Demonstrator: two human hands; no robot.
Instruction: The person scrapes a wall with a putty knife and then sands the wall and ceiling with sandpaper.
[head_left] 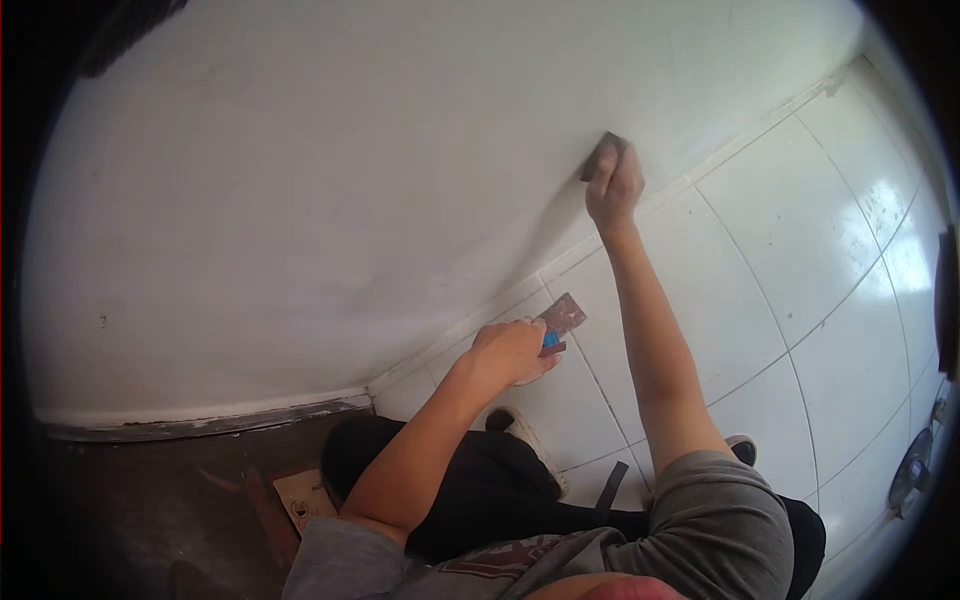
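My right hand is closed round a small dark flat piece and holds it against the white wall, a little above the wall's lower edge. Lower and to the left, my left hand grips a reddish-brown flat piece together with something blue. That hand is over the tiled floor, near the foot of the wall. What exactly the blue thing is, I cannot make out.
White floor tiles run along the wall at right. A dark strip lies near my knees. At lower left are dark floor and a light printed piece. A dark object is at far right.
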